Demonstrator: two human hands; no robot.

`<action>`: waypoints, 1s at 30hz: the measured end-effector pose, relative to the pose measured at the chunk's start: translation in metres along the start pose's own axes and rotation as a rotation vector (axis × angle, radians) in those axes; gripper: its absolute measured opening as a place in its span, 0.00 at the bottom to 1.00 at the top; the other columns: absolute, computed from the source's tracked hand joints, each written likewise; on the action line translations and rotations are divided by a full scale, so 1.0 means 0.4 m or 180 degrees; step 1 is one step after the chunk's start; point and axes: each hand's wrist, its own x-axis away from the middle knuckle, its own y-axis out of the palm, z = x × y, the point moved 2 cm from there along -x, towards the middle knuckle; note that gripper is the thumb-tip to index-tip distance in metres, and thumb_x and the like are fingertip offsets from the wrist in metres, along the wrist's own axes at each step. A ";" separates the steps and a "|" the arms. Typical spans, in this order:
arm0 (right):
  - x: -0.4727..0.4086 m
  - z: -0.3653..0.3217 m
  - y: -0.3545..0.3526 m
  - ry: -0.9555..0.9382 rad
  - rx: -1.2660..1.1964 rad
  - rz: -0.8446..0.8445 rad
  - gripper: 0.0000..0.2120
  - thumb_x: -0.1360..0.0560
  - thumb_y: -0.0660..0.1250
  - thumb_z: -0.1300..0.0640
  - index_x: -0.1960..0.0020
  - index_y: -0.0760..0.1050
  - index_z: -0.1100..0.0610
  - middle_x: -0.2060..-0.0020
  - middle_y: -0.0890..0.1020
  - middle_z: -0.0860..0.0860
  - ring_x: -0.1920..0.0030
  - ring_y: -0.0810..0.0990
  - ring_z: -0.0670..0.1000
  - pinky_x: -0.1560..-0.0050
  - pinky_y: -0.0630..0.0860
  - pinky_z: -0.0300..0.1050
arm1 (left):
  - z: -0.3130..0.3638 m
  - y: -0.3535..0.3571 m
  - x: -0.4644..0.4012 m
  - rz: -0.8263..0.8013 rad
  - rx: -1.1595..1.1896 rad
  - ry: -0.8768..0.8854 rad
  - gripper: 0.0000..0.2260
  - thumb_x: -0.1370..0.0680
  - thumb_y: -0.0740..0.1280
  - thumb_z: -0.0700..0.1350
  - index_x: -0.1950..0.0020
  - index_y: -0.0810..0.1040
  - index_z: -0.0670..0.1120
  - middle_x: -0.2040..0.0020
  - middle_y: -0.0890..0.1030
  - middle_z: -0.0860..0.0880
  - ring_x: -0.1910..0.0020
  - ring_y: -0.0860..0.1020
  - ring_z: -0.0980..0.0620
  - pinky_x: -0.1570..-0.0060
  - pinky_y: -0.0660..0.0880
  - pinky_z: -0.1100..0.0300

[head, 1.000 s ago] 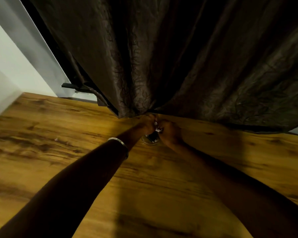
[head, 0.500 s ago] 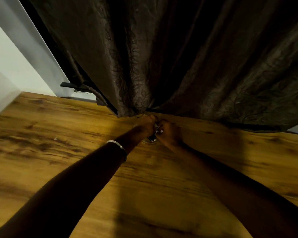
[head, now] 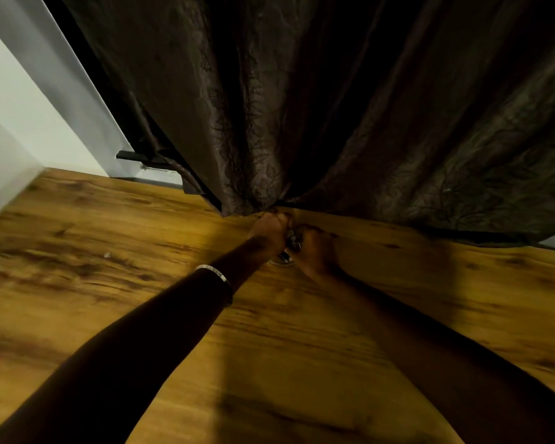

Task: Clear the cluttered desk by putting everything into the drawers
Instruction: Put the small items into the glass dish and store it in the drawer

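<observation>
Wood desk, head view. Both hands meet at its far edge under the curtain. Left hand and right hand curl round a small shiny item; identity unclear. Step, judged: picking up. Next: lift clear, carry to a drawer, none visible.

Person, head view: two bare forearms, no sleeves visible.
Left wrist carries a narrow silver-coloured metal bangle with a ribbed or segmented face, sitting just behind the left hand. Right hand and its wrist bare; rings, if any, too dim to tell.
</observation>
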 end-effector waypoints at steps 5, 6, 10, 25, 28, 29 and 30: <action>0.000 0.000 -0.003 0.0019 0.0039 0.0008 0.17 0.30 0.71 0.46 0.46 0.78 0.55 0.49 0.83 0.54 0.48 0.81 0.57 0.47 0.76 0.50 | -0.006 -0.001 0.021 0.0034 -0.0162 -0.0061 0.09 0.31 0.71 0.44 0.51 0.80 0.47 0.52 0.81 0.43 0.53 0.81 0.41 0.54 0.78 0.53; 0.001 0.001 -0.003 0.0020 0.0029 -0.0015 0.17 0.30 0.71 0.46 0.46 0.78 0.54 0.48 0.83 0.53 0.47 0.81 0.56 0.46 0.76 0.50 | -0.005 -0.003 0.025 0.0051 -0.0180 -0.0053 0.09 0.31 0.71 0.45 0.51 0.80 0.48 0.51 0.81 0.43 0.53 0.81 0.42 0.54 0.78 0.53; 0.004 0.003 -0.007 -0.0041 0.0044 -0.0048 0.17 0.29 0.71 0.47 0.44 0.78 0.54 0.47 0.81 0.56 0.47 0.80 0.57 0.48 0.74 0.49 | 0.003 -0.008 0.029 0.0115 -0.0168 0.0021 0.10 0.31 0.71 0.45 0.50 0.80 0.48 0.51 0.81 0.43 0.52 0.80 0.43 0.53 0.78 0.53; 0.014 0.020 -0.019 -0.0016 0.0087 -0.0182 0.19 0.30 0.72 0.49 0.41 0.79 0.54 0.43 0.80 0.56 0.40 0.76 0.57 0.38 0.70 0.52 | -0.010 -0.015 0.060 0.0279 0.0028 -0.0213 0.18 0.28 0.71 0.50 0.44 0.78 0.42 0.45 0.79 0.41 0.45 0.78 0.41 0.48 0.76 0.50; 0.021 0.027 -0.019 -0.0023 -0.0027 -0.0148 0.20 0.31 0.73 0.50 0.41 0.79 0.54 0.43 0.80 0.57 0.41 0.76 0.58 0.38 0.71 0.54 | -0.022 -0.013 0.070 0.0340 0.0080 -0.0293 0.23 0.28 0.71 0.51 0.38 0.75 0.41 0.40 0.77 0.40 0.40 0.76 0.41 0.42 0.74 0.50; 0.022 0.029 -0.019 -0.0037 -0.0060 -0.0143 0.20 0.30 0.73 0.50 0.41 0.79 0.55 0.43 0.80 0.57 0.40 0.76 0.58 0.37 0.71 0.54 | -0.027 -0.008 0.071 0.0366 0.0096 -0.0263 0.24 0.27 0.71 0.51 0.36 0.74 0.41 0.38 0.76 0.40 0.38 0.74 0.41 0.39 0.73 0.50; 0.022 0.031 -0.018 -0.0046 -0.0062 -0.0144 0.20 0.30 0.73 0.49 0.40 0.79 0.55 0.42 0.79 0.57 0.40 0.76 0.58 0.36 0.70 0.55 | -0.027 -0.008 0.076 0.0349 0.0077 -0.0309 0.25 0.27 0.70 0.52 0.35 0.73 0.40 0.37 0.75 0.40 0.37 0.73 0.41 0.38 0.72 0.50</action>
